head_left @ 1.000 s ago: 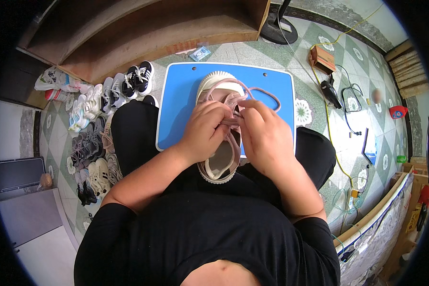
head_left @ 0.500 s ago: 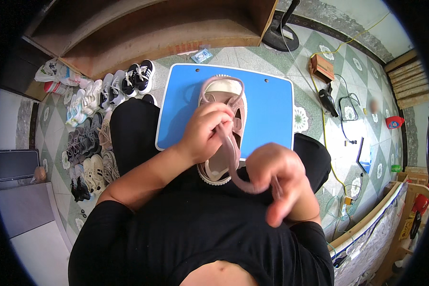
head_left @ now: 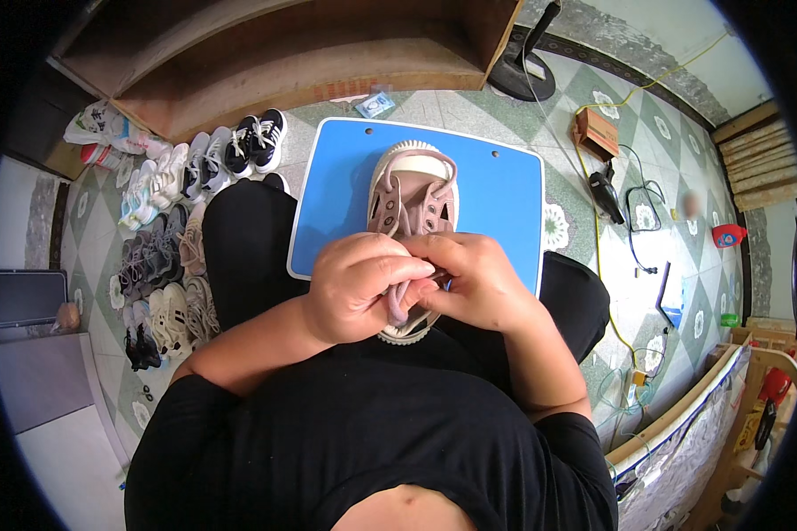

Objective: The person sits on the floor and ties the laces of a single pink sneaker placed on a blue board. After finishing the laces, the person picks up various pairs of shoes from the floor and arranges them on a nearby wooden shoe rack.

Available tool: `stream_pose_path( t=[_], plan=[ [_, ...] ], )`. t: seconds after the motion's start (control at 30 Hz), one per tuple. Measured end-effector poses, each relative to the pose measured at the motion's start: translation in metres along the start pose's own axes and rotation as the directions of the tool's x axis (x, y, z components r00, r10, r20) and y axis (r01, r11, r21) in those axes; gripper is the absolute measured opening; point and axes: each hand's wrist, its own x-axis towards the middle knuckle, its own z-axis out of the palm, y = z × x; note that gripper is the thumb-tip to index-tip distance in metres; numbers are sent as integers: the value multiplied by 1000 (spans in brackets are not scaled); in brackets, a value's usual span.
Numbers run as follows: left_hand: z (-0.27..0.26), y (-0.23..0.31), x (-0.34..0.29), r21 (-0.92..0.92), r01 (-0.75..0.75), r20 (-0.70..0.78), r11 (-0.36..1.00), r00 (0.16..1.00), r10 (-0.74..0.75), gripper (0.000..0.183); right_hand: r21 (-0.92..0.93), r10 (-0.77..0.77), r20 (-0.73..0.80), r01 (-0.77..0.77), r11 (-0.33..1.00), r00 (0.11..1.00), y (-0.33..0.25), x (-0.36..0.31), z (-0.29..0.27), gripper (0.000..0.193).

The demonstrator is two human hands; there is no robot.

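A dusty-pink sneaker (head_left: 384, 212) with a white, ridged sole rests on a blue board (head_left: 496, 203), its white toe pointing away from me. The pink shoelace (head_left: 400, 305) runs through eyelets on the flaps, with a loose loop lying over the toe. My left hand (head_left: 359, 283) and my right hand (head_left: 474, 279) meet above the shoe's opening, fingers pinched together on the lace. A bend of it hangs below my left fingers. Both hands cover the upper laces and most of the opening; the heel (head_left: 407, 336) shows beneath them.
Rows of shoes (head_left: 173, 239) stand on the tiled floor to the left. A wooden shelf (head_left: 310, 71) lies beyond the board, with a fan base (head_left: 522, 75) beside it. A hair dryer (head_left: 606, 190), a cardboard box (head_left: 597, 133) and cords are on the right.
My right hand has come in from the lower right to meet my left, which has moved down toward me. The lace stretched between them has been gathered; the eyelet flaps are now exposed.
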Motion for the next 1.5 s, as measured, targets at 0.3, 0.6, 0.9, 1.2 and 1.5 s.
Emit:
stream_pose_path(
  t=[0.3,0.6,0.9,1.2,1.5],
  plan=[
    [25,-34,-24,-669,136,-50,731,973,-226,23,508,26,-97,27,861,995,11,-13,8,14],
    [25,-45,-29,-68,79,-26,995,996,-81,23,645,-426,79,279,711,902,-21,-5,28,29],
    [20,-48,-30,-148,147,22,978,989,-145,24,700,-377,161,164,695,912,-17,-4,34,36],
    [22,-44,-23,-258,234,171,937,966,-194,30,746,-332,236,49,664,913,-16,-4,29,33],
    [10,-48,-23,-696,349,-35,628,857,-515,17,868,13,-148,123,482,989,-5,-20,-4,57]
  ],
)
